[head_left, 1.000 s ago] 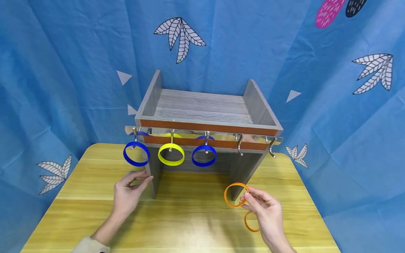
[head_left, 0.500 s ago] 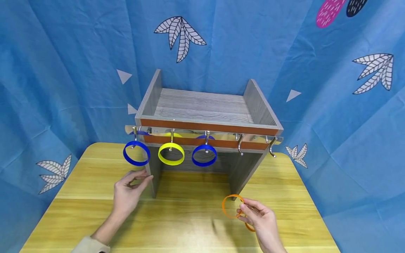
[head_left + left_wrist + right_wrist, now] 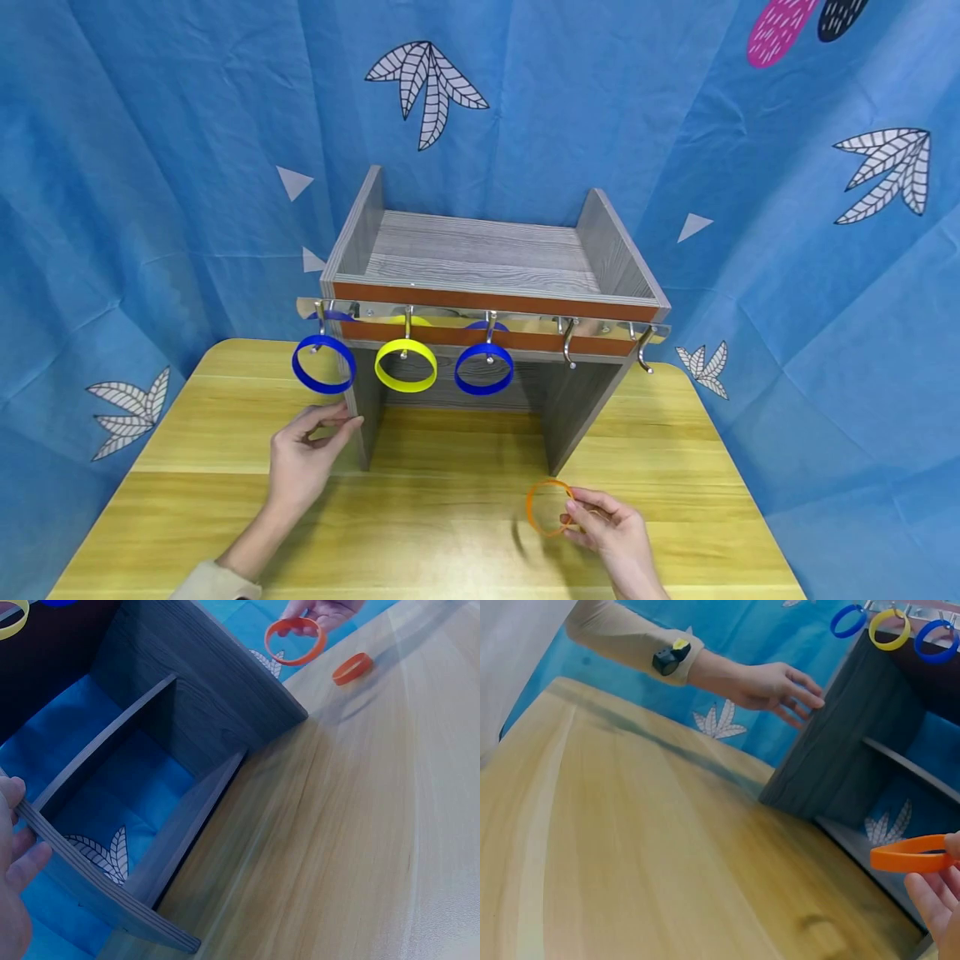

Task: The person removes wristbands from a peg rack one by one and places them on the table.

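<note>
My right hand (image 3: pixel 611 533) pinches an orange silicone wristband (image 3: pixel 907 862) between thumb and fingers, low over the table in front of the shelf's right side panel. A second orange wristband (image 3: pixel 352 669) lies on the table near that hand; in the head view the hand hides it. With thumb and fingers, my left hand (image 3: pixel 303 454) grips the front edge of the left side panel of a grey wooden shelf (image 3: pixel 480 242). From the shelf's hook rail hang a blue wristband (image 3: pixel 324 388), a yellow wristband (image 3: pixel 406 387) and another blue wristband (image 3: pixel 484 389).
Two bare metal hooks (image 3: pixel 569 343) stick out at the right end of the rail. The wooden table (image 3: pixel 420 533) reaches around the shelf. A blue patterned curtain (image 3: pixel 187 167) hangs behind and at both sides.
My right hand has moved down and a little left with the orange wristband, and now covers the lying one in the head view. The left hand stays on the panel.
</note>
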`<state>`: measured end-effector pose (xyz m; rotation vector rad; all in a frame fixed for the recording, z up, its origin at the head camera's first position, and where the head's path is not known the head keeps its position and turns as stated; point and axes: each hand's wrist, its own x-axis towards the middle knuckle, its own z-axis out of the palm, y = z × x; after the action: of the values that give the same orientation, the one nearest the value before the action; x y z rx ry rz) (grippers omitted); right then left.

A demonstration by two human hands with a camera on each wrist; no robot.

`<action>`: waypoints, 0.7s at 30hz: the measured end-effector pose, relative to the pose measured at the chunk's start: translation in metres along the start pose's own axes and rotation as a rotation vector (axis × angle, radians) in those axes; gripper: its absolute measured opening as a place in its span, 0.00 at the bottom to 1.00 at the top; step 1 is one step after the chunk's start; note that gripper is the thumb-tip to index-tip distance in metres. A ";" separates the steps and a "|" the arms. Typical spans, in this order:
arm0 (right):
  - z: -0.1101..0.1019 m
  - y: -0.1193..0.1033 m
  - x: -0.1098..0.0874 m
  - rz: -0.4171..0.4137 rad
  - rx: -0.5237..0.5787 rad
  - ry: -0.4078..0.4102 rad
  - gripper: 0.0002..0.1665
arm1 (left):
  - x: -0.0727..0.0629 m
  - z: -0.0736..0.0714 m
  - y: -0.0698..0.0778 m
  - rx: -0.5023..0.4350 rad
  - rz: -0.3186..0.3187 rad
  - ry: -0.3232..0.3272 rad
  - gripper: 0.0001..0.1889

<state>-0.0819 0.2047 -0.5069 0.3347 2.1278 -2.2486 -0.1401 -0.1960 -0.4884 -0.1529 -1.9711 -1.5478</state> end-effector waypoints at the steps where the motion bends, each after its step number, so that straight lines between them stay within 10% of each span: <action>1: -0.001 0.001 0.000 0.003 0.001 -0.009 0.10 | 0.000 0.000 0.000 0.000 -0.004 0.000 0.13; 21: -0.001 0.018 0.005 0.145 -0.071 -0.079 0.23 | 0.000 0.000 0.004 -0.022 -0.034 0.004 0.13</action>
<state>-0.0835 0.2048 -0.5256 0.3774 2.0666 -2.0670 -0.1385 -0.1946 -0.4851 -0.1258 -1.9637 -1.5900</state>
